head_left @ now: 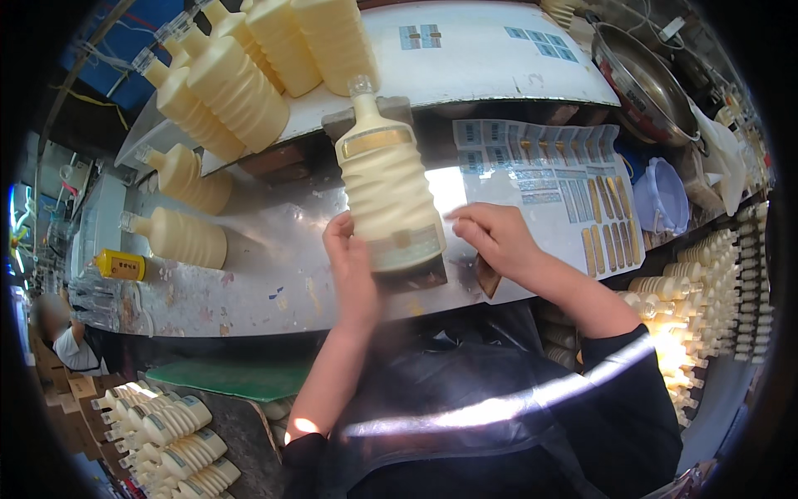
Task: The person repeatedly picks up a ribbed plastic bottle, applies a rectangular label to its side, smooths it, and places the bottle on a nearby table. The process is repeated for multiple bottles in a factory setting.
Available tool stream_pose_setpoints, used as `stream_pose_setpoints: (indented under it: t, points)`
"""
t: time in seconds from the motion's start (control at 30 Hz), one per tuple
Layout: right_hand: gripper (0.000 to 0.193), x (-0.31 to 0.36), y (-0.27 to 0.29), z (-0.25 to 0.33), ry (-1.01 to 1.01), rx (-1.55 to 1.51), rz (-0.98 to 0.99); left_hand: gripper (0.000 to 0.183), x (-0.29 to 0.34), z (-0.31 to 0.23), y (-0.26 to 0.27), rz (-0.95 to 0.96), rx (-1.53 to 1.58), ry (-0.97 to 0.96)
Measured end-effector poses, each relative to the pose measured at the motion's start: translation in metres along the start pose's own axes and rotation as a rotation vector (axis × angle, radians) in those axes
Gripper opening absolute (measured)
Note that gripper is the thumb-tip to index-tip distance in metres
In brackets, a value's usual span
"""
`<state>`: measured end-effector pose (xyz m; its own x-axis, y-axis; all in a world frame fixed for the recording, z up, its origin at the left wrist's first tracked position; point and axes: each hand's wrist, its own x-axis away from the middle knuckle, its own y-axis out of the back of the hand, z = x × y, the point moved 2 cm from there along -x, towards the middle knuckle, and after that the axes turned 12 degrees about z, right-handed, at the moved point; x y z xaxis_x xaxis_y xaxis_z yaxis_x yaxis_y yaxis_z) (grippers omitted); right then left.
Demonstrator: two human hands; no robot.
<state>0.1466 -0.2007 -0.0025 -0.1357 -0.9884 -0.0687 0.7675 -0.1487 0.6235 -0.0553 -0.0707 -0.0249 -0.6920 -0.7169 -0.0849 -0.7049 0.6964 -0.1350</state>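
Note:
A cream bottle (389, 187) with a ridged body and a clear threaded neck lies tilted back on the metal worktable. It carries a gold band near its shoulder and a pale blue-grey label along its lower part. My left hand (351, 262) grips the bottle's lower left side, fingers curled against it. On the other side, my right hand (497, 239) is closed, its fingertips close to the bottle's right edge. From under that palm sticks a flat brown piece (489, 279), partly hidden by the hand. To the right lies a sheet of gold and blue stickers (573, 212).
More cream bottles (237, 87) stand at the back left, and two lie on the worktable (208, 303) beside a small yellow bottle (119, 265). A lilac bucket (661, 195) and a metal pan (647, 79) are at the right. Rows of bottles fill both lower sides.

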Motion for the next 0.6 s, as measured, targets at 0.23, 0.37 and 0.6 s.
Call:
stream_pose_setpoints:
  t: [0.23, 0.37, 0.6]
  points:
    - [0.046, -0.016, -0.036, 0.003, -0.307, -0.572, 0.079, 0.053, 0.003, 0.005, 0.004, 0.016, 0.014, 0.022]
    - [0.045, -0.017, -0.041, 0.001, -0.291, -0.732, 0.046, 0.058, 0.001, 0.006, 0.004, 0.011, 0.024, 0.027]
    - [0.044, -0.016, -0.045, 0.0, -0.297, -0.764, 0.011, 0.06, 0.002, 0.007, 0.004, 0.004, 0.061, 0.025]
